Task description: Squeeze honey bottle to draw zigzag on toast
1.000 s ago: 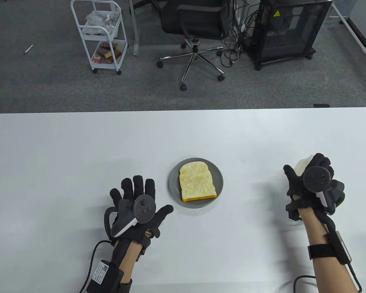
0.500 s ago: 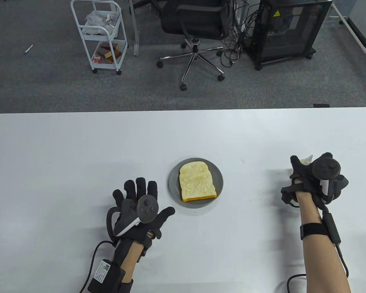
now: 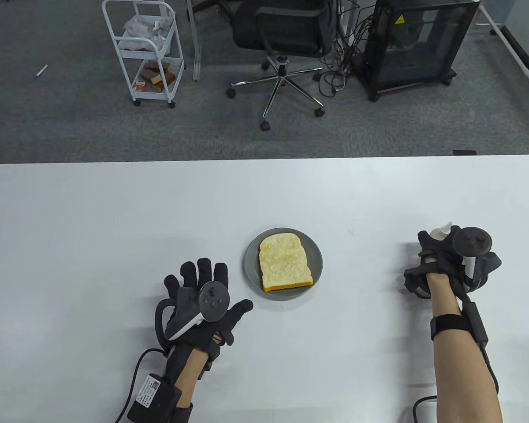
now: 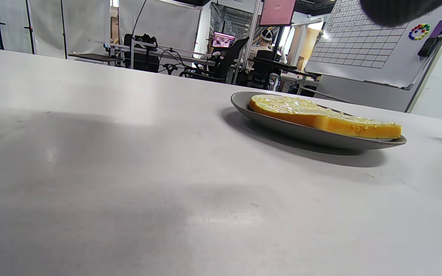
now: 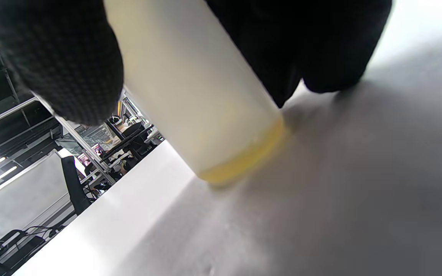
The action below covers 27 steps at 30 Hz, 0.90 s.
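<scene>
A slice of toast (image 3: 284, 261) with a glossy top lies on a dark grey plate (image 3: 251, 264) at the table's middle; both show in the left wrist view, toast (image 4: 320, 115) on plate (image 4: 305, 134). My right hand (image 3: 445, 255) grips a white squeeze honey bottle (image 3: 439, 231) standing upright on the table at the right, nozzle up. In the right wrist view the bottle (image 5: 194, 88) rests its base on the table, a thin yellow layer at the bottom, fingers (image 5: 52, 57) around it. My left hand (image 3: 203, 291) rests flat and open on the table, left of the plate.
The white table (image 3: 114, 211) ends at a far edge (image 3: 264, 158). Beyond it on the floor stand a white cart (image 3: 145, 48), an office chair (image 3: 282, 39) and a black cabinet (image 3: 419, 44).
My right hand has turned the bottle upright and lowered it to the table, moving slightly right. The left hand has barely shifted.
</scene>
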Each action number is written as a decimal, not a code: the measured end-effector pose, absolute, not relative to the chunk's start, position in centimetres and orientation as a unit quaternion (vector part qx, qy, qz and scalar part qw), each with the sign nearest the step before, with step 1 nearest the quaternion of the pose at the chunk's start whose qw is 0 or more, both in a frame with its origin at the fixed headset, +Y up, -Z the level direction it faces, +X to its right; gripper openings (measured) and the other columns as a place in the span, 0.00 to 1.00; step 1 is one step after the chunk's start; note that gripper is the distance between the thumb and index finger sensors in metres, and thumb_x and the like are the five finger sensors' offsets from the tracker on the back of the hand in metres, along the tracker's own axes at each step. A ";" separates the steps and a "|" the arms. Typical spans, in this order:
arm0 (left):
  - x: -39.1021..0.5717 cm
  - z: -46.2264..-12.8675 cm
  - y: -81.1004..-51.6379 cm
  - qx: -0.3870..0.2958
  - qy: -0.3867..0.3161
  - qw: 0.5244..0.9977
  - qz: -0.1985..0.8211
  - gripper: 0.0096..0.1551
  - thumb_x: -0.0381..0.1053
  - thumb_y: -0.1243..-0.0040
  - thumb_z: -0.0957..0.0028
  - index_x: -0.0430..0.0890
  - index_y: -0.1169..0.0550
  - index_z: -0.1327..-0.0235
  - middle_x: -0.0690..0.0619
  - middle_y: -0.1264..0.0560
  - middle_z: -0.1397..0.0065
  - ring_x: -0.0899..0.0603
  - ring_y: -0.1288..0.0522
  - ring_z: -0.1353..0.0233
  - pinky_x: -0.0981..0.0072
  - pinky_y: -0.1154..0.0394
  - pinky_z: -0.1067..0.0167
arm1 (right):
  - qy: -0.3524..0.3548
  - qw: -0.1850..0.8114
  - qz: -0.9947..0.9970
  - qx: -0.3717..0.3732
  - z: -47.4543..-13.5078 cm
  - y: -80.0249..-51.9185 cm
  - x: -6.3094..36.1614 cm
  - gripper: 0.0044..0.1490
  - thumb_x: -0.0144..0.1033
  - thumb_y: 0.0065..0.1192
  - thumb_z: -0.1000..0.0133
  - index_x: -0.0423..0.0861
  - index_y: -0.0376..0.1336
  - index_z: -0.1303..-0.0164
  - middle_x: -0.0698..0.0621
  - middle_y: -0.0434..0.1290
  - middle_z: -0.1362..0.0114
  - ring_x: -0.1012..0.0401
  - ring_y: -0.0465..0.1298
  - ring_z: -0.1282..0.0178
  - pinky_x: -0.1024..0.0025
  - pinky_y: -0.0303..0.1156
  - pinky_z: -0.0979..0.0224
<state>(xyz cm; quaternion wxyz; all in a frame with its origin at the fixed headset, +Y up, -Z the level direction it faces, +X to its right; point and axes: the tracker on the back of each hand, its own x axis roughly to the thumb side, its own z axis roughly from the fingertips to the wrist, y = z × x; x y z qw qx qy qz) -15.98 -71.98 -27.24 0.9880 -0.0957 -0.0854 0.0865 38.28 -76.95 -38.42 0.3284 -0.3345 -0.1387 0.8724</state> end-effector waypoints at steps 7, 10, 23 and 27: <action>-15.9 -27.1 -71.8 -0.087 -0.088 0.988 0.090 0.57 0.83 0.59 0.46 0.50 0.59 0.19 0.38 0.64 0.13 0.21 0.66 0.18 0.17 0.70 0.35 | -0.166 0.327 0.898 -0.241 -37.0 -73.6 36.0 0.53 0.50 0.77 0.51 0.33 0.56 0.28 0.33 0.68 0.28 0.38 0.77 0.36 0.42 0.76 0.41; -15.8 -26.9 -71.5 -0.078 -0.091 0.988 0.093 0.57 0.83 0.59 0.46 0.50 0.59 0.19 0.38 0.64 0.13 0.21 0.66 0.18 0.17 0.70 0.34 | -0.186 0.326 0.910 -0.175 -35.4 -70.7 33.6 0.52 0.50 0.76 0.51 0.32 0.56 0.28 0.33 0.68 0.29 0.37 0.77 0.37 0.42 0.76 0.41; -14.6 -26.1 -70.5 -0.029 -0.125 0.986 0.110 0.56 0.81 0.57 0.46 0.48 0.55 0.19 0.37 0.59 0.13 0.20 0.60 0.18 0.17 0.66 0.33 | -0.156 0.279 0.942 0.100 -25.4 -64.6 20.9 0.52 0.52 0.73 0.48 0.31 0.56 0.26 0.32 0.69 0.29 0.36 0.77 0.37 0.41 0.75 0.40; -13.7 -25.5 -70.0 -0.004 -0.155 0.980 0.121 0.56 0.81 0.56 0.46 0.47 0.53 0.18 0.36 0.56 0.13 0.20 0.57 0.18 0.18 0.62 0.32 | -0.110 0.246 0.949 0.164 -23.7 -65.8 17.7 0.52 0.52 0.73 0.48 0.31 0.56 0.25 0.32 0.69 0.28 0.36 0.76 0.36 0.40 0.74 0.40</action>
